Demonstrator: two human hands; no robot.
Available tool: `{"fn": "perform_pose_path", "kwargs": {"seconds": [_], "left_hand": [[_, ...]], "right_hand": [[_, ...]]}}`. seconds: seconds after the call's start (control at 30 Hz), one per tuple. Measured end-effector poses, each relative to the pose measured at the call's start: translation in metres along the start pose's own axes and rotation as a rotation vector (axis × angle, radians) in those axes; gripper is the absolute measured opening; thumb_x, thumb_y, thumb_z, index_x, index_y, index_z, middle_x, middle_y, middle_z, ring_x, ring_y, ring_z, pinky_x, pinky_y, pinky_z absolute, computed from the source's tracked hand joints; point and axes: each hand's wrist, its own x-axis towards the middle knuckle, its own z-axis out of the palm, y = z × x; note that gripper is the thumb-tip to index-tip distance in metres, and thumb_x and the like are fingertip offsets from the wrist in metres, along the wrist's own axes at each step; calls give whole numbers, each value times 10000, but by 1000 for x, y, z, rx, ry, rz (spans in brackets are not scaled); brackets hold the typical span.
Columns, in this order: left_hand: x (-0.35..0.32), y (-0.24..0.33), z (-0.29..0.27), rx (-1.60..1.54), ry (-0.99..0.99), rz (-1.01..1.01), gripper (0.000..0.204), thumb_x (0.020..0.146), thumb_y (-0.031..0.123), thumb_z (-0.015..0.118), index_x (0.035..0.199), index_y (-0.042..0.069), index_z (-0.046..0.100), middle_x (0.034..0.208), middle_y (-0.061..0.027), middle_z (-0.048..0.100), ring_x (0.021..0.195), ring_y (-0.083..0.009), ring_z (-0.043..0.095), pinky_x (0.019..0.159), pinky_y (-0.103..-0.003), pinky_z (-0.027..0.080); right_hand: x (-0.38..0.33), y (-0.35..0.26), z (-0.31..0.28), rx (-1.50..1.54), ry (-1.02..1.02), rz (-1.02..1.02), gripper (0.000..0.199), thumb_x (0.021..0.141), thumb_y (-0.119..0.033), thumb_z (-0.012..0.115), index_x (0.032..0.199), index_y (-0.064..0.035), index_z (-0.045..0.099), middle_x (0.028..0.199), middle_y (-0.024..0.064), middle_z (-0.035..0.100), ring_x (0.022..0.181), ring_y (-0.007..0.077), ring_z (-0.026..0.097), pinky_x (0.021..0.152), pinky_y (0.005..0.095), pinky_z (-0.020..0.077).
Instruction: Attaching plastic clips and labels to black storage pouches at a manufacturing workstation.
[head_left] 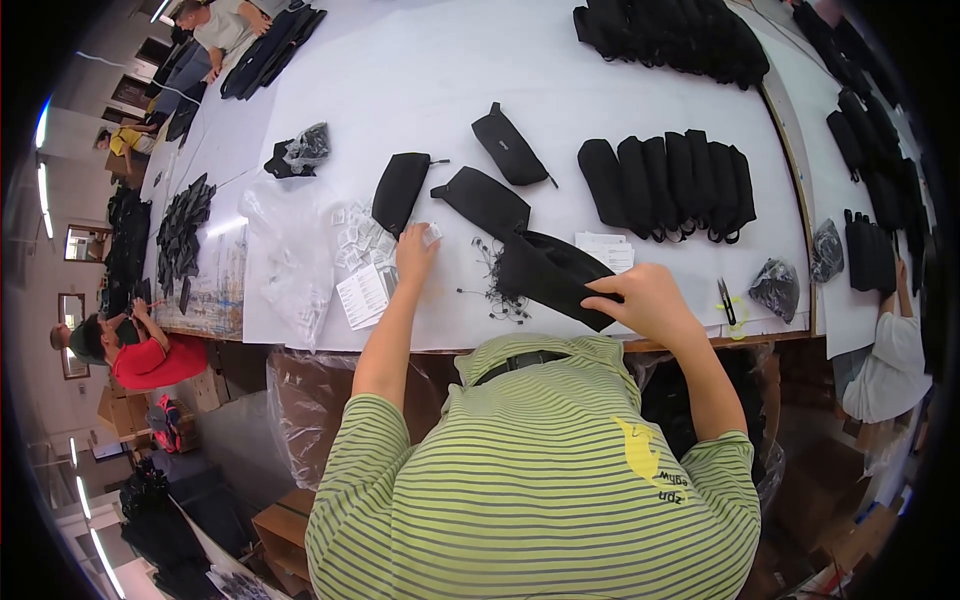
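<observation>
My right hand (648, 302) pinches the edge of a black zip pouch (548, 272), which lies slanted on the white table and looks open along its top. Between the fingertips of my left hand (415, 258) is a small white sachet (432, 234). More of these sachets lie in a loose pile (360, 238) to the left of that hand. Three other black pouches lie just beyond: one upright pouch (399, 190) right above my left hand, a middle pouch (487, 200), and a farther pouch (510, 146). Small black tag strings (497, 285) lie tangled between my hands.
Printed white cards (362, 298) and a clear plastic bag (290, 250) lie at left. A row of black pouches (668, 185) and a larger heap (675, 40) are on the right. Thread snips (727, 300) rest near the front edge. Other people work at nearby tables.
</observation>
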Motion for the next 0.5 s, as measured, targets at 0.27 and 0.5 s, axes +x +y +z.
{"fn": "perform_pose_path", "kwargs": {"seconds": [0.27, 0.5], "left_hand": [[11, 65, -41, -253, 148, -98, 111, 785, 99, 665, 875, 38, 643, 820, -101, 643, 801, -271, 603, 735, -374, 472], [-6, 209, -140, -287, 74, 479, 180, 800, 183, 681, 937, 67, 671, 1059, -88, 627, 1068, -222, 523, 900, -371, 390]], "right_hand": [[5, -2, 9, -90, -14, -132, 215, 750, -319, 707, 839, -125, 733, 549, 77, 599, 506, 255, 567, 502, 337, 425], [20, -17, 10, -211, -26, -224, 186, 762, -305, 691, 835, -137, 724, 535, 52, 591, 476, 247, 546, 488, 348, 400]]}}
